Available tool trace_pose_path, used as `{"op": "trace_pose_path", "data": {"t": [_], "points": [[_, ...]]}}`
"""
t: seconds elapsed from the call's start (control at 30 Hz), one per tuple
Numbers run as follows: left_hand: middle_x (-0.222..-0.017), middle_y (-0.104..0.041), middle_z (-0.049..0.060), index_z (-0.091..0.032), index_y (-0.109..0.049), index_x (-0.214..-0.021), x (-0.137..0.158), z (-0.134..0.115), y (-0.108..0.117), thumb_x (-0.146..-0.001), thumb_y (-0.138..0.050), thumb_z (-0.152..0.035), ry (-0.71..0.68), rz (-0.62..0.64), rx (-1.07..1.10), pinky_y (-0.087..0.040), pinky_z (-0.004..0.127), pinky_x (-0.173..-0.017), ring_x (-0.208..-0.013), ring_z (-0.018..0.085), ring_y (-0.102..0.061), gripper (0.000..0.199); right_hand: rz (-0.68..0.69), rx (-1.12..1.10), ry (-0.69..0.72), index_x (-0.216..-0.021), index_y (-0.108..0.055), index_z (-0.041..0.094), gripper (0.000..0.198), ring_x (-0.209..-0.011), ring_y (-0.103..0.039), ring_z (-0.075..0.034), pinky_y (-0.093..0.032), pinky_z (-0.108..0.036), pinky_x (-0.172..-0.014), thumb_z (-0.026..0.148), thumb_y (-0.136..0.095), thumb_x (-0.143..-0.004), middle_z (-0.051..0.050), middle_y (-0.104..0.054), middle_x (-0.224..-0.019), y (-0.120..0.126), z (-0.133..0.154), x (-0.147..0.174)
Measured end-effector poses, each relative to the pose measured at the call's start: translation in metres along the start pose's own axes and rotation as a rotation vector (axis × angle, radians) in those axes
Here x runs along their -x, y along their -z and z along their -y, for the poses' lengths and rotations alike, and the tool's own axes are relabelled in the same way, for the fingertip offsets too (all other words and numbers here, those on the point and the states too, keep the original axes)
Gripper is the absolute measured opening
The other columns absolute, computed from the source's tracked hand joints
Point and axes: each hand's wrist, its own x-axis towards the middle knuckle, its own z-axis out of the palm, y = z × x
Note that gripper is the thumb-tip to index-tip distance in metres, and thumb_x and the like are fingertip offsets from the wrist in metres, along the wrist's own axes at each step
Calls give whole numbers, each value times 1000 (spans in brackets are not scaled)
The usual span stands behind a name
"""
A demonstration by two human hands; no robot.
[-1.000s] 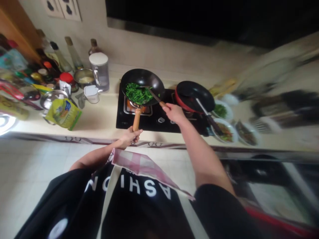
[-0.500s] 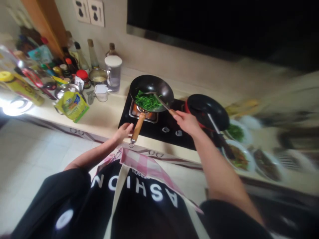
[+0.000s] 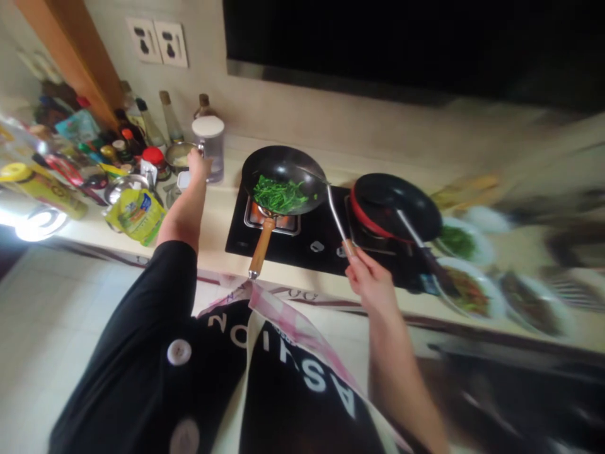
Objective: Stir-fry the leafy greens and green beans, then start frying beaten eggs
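Observation:
My left hand [image 3: 199,165] is stretched out to the clear pitcher [image 3: 216,154] with a white lid, its fingers closed at the handle. The pitcher stands on the counter. In my right hand [image 3: 371,277] is the wooden grip of a metal spatula [image 3: 336,214]. Its far end rests at the right rim of the black wok [image 3: 265,161]. Chopped green vegetables [image 3: 281,194] lie in the wok, which sits on the left burner. The wok's wooden handle [image 3: 261,249] points toward me, with neither hand on it.
A red-sided black pan [image 3: 397,205] holding another utensil stands on the right burner. Plates of food, one with a stir-fried dish [image 3: 466,290], line the right counter. Seasoning bottles, a metal bowl [image 3: 179,154] and a yellow-green bag [image 3: 137,215] crowd the left.
My left hand has gone from beside the wok handle up and left to the pitcher. My right hand has drawn the spatula out of the vegetables, back to the wok's right rim.

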Motion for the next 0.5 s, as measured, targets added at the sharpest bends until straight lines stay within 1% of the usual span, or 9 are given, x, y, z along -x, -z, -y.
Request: {"op": "trace_pose_path", "data": {"t": [0.07,0.17,0.23,0.33,0.4,0.5], "points": [[-110,-67,17,-12,-62,-103,-1,-3,-5,-83,-69,-14,66,-30,-9,-45,45,-102,-112,32,-62,22,-23,-34,-17,-137,-63,10,104,-50,-47,-7,-32,-17,-39,67,-84,-52,-1,-58,-64,8,-7,6],[-90,-68,10,-15,-63,-88,3,-11,-20,-86,-61,-14,59,-4,33,-48,37,-92,-96,26,-66,3,-47,-78,-62,-138,-62,11,110,-53,-49,-8,-34,-17,-41,68,-85,-48,-2,-60,-68,13,-13,12],[-82,-66,7,-17,-61,-81,6,-17,-31,-87,-55,-13,41,-10,92,-48,33,-87,-90,23,-66,9,-56,-95,-77,-140,-60,11,113,-53,-49,-8,-33,-17,-40,67,-86,-46,-1,-59,-66,12,-13,14],[-79,-64,6,-18,-57,-77,12,-23,-39,-91,-51,-18,34,-116,185,-47,31,-84,-86,21,-64,16,-61,-117,-77,-139,-61,13,110,-52,-48,-8,-33,-17,-40,66,-87,-47,-1,-59,-67,9,-11,16],[-76,-62,5,-19,-54,-74,14,-23,-39,-95,-51,-25,36,-198,223,-47,30,-83,-84,20,-62,22,-68,-125,-87,-139,-62,13,107,-52,-48,-7,-33,-17,-40,64,-86,-48,-1,-60,-68,8,-11,15],[-72,-58,2,-20,-50,-70,17,-21,-32,-95,-51,-30,39,-270,268,-46,27,-80,-80,18,-61,27,-42,-100,-87,-139,-61,11,103,-49,-45,-7,-30,-17,-38,63,-85,-53,1,-57,-62,7,-12,11]]}}
